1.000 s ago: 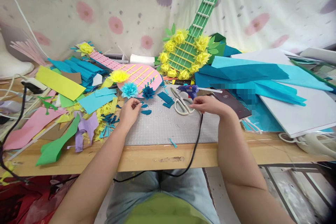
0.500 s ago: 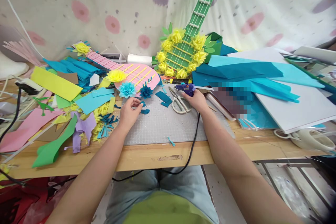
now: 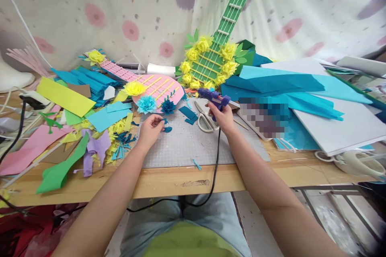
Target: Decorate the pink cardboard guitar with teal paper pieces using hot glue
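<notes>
My right hand (image 3: 222,115) is wrapped round a dark blue glue gun (image 3: 214,98), its nozzle pointing up and left and its black cord hanging down over the table edge. Between the pinched fingers of my left hand (image 3: 151,129) is a small dark blue paper piece (image 3: 167,129). A pink paper instrument (image 3: 159,86) lies just beyond, bearing a light blue flower (image 3: 146,104), a dark blue flower (image 3: 168,106) and a yellow flower (image 3: 134,88). Open scissors (image 3: 206,122) rest on the grey cutting mat (image 3: 187,148), beside dark blue paper strips (image 3: 188,115).
A green paper instrument (image 3: 208,62) ringed with yellow flowers leans at the back. Coloured paper scraps (image 3: 68,96) cover the left side. Blue sheets (image 3: 271,82), white boards (image 3: 340,124) and a tape roll (image 3: 360,162) lie on the right.
My right hand has lifted the glue gun and turned it, so its nozzle now points up and left. My left hand has stayed nearly in place.
</notes>
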`<state>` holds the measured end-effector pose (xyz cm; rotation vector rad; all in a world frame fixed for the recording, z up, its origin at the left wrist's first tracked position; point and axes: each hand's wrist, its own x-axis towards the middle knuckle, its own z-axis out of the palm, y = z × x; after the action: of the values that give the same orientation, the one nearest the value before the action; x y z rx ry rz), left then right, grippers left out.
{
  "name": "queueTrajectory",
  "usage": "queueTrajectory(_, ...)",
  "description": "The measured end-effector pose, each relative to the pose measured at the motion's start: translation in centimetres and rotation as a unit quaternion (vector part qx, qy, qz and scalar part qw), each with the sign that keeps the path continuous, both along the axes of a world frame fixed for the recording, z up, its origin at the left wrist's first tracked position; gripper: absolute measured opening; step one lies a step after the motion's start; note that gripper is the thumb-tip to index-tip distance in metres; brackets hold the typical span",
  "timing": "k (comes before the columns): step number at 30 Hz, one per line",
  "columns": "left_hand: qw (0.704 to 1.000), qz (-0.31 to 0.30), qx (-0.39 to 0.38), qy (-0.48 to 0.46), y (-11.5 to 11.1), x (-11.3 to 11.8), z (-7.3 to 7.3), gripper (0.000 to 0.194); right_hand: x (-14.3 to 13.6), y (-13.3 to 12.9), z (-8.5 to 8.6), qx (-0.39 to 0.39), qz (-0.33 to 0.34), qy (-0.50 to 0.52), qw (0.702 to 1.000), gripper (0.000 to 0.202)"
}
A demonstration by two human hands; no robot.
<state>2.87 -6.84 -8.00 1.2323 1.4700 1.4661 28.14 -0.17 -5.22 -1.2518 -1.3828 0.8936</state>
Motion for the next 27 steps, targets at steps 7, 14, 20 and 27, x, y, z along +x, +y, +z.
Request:
queueTrajectory(7, 1.000, -0.010, 0.005, -0.023, 0.0, 0.4, 0.2, 0.020, -2.2, -1.9, 0.0, -0.022, 0.177, -0.094, 0.979, 0.045)
queueTrajectory(14, 1.000, -0.007, -0.023, -0.007, 0.2, 0.7, -0.3, 0.032, -2.7, -2.2, -0.4, -0.009, 0.222, -0.176, 0.959, 0.044)
queueTrajectory(20, 1.000, -0.001, -0.025, -0.010, 0.1, 0.6, -0.5, 0.040, -2.8, -2.4, -0.5, 0.006, 0.212, -0.212, 0.954, 0.041)
queueTrajectory(27, 0.998, 0.044, -0.031, -0.021, -0.4, 1.1, 0.8, 0.043, -3.0, -2.8, -0.1, 0.043, 0.196, -0.275, 0.940, 0.039)
